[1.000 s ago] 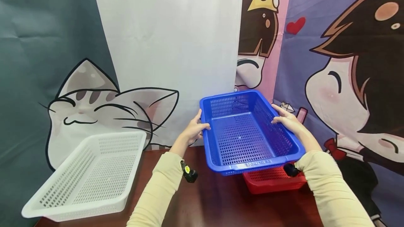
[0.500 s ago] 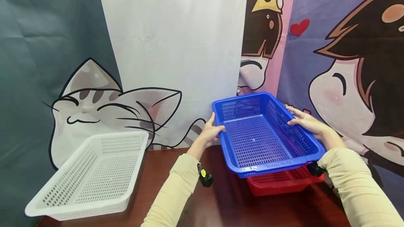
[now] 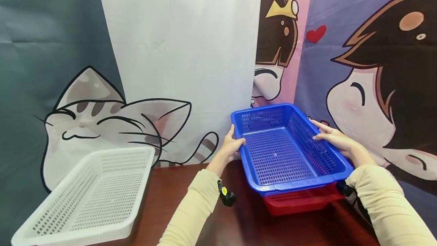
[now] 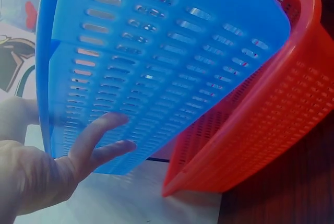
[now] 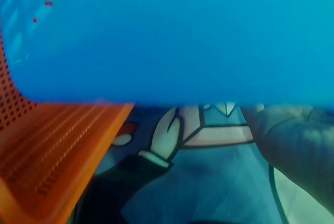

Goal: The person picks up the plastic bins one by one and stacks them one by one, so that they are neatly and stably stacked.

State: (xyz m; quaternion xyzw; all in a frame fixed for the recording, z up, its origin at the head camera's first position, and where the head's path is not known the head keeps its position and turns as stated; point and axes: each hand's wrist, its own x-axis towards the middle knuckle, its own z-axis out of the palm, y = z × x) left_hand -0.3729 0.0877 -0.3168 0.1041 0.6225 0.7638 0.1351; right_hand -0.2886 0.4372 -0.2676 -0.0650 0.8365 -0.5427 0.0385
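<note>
Now, the blue rectangular plastic basket with slotted walls: shifted toward 3 o'clock over the last second, with barely any travel in the latest half of it; it is held in the air near 4 o'clock in the head view.
Meaning of the shift: by judgement, it lines up better over the red rectangular perforated plastic basket, but is not seated in it; whether the two touch cannot be told.
Left hand: grasping the blue rim at its 9 o'clock, thumb over the inner side, with fingers spread along the outer slotted wall.
Right hand: fingers clasping the blue rim at its 3 o'clock, thumb inside; blue plastic fills much of the right wrist view.
Inside the blue basket: perforated floor in plain sight, nothing seen lying on it.
Red basket: on the dark reddish-brown bench, toward the blue one's 6 o'clock; its interior is mostly covered, so its contents cannot be told.
White rectangular perforated plastic basket: on the bench near 8 o'clock, well apart, untouched by either hand; nothing seen inside.
</note>
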